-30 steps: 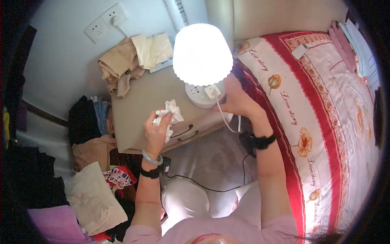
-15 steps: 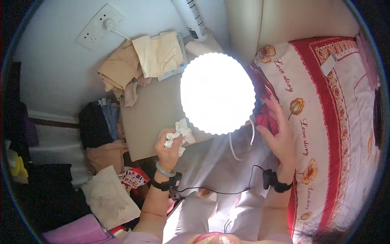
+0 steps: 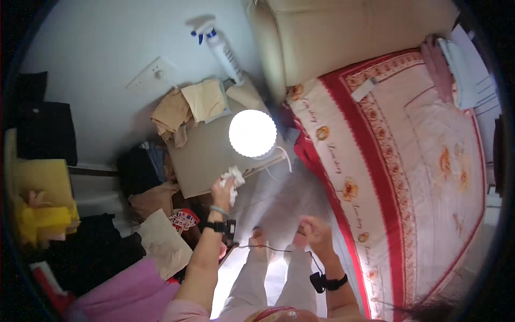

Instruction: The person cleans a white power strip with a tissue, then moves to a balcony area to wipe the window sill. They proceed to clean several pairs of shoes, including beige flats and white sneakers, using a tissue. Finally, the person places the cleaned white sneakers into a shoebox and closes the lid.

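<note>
Crumpled white tissue (image 3: 234, 176) is poking out of the left hand (image 3: 221, 190), whose grip is holding it at the front edge of the worktop (image 3: 201, 161); the fingers are hiding part of it. The right hand (image 3: 317, 235) is showing blurred over the right leg (image 3: 300, 271), so I cannot tell how wide its grip is. Glare is washing out the lamp shade (image 3: 252, 132), which is covering most of the lamp base (image 3: 264, 156). Yellow cloth (image 3: 47, 214) is smearing at far left. 1 spray bottle (image 3: 225, 58) is standing behind, 2 black wristbands (image 3: 215, 227) are circling the forearms, 1 black cable (image 3: 268, 247) is running between them, and 1 small pale card (image 3: 365, 89) is lying on the bed (image 3: 357, 155)
</note>
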`<state>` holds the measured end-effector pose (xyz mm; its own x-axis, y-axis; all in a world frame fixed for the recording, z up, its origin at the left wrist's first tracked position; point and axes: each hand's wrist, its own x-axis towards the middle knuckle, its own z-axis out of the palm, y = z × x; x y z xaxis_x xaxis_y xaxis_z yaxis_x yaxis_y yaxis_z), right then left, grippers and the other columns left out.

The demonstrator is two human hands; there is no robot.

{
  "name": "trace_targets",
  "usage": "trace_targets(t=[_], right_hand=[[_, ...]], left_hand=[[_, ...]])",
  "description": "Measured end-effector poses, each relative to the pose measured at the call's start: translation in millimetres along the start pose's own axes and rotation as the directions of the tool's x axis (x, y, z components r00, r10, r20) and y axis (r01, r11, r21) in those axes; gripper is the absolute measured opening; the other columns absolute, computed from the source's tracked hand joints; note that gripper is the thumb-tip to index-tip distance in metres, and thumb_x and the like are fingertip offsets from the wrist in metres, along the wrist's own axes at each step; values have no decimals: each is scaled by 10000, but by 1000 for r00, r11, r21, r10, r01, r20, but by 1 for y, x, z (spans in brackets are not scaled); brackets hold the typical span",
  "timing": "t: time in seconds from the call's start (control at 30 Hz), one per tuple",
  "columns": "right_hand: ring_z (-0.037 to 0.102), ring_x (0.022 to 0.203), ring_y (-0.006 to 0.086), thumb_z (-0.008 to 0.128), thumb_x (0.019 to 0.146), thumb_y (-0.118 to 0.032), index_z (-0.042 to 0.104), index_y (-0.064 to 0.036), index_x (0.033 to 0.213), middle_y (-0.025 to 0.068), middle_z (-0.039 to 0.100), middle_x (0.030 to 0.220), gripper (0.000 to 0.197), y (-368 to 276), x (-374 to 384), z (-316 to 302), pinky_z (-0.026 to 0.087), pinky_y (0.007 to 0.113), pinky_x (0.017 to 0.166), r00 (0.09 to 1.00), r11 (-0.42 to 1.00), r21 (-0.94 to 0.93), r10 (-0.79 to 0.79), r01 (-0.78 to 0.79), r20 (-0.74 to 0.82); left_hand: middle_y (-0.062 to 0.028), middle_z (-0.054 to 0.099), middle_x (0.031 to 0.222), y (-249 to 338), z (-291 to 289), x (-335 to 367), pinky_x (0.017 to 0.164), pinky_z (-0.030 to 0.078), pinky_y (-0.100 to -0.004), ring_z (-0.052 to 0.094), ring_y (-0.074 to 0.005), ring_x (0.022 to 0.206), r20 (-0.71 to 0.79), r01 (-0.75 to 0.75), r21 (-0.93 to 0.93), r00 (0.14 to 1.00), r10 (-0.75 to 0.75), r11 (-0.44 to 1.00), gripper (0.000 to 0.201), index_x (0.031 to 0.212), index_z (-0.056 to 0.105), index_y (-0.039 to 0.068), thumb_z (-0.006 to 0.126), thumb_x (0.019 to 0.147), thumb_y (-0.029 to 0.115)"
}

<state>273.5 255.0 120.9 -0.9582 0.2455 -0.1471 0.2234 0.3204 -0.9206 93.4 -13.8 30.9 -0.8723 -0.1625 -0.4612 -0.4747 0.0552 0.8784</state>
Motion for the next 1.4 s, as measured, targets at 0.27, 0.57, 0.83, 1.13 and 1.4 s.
trace_targets(t=[0.27, 0.57, 0.83, 1.13, 1.4], right_hand=[[666, 807, 246, 603, 873, -71, 657, -28, 1020, 147, 678, 899, 162, -131, -118, -86, 525, 325, 689, 993, 984, -147, -112, 105, -36], [679, 854, 170, 572, 918, -63, 652, 10, 1052, 122, 695, 904, 172, -221, -204, -156, 523, 272, 721, 966, 971, -60, -237, 232, -99], [673, 847, 157, 551, 945, -96, 637, 25, 1058, 105, 691, 894, 186, -226, -232, -178, 521, 276, 776, 891, 938, -25, -321, 347, 322], [676, 779, 121, 564, 939, -141, 652, -40, 1067, 93, 708, 831, 185, -241, -307, -108, 497, 235, 604, 582, 868, 183, -453, 462, 675], [677, 795, 150, 571, 926, -119, 657, -20, 1049, 91, 700, 822, 179, -282, -468, 26, 528, 270, 694, 124, 787, 297, -424, 540, 897]], left_hand=[[-36, 672, 893, 80, 20, -250, 723, 507, -248, 626, -110, 821, 504, -160, -98, 843, 188, 982, 152, 1009, 658, 21, 655, 887, 111], [-32, 655, 933, 235, 14, -403, 738, 505, -243, 621, -107, 872, 564, -183, -139, 793, 229, 973, 236, 1100, 612, 23, 660, 882, 101], [-6, 640, 920, 168, -57, -539, 721, 469, -218, 576, -69, 829, 144, -216, -416, 944, 298, 884, 258, 1114, 618, 25, 675, 883, 125], [3, 643, 880, 125, -135, -701, 603, 475, -227, 583, -63, 727, -72, -286, -320, 958, 277, 903, 317, 1112, 612, 36, 672, 873, 235], [-6, 645, 939, 15, -246, -830, 733, 482, -230, 585, -62, 855, -385, -472, -371, 862, 330, 800, 238, 1077, 610, 23, 653, 899, 174]])
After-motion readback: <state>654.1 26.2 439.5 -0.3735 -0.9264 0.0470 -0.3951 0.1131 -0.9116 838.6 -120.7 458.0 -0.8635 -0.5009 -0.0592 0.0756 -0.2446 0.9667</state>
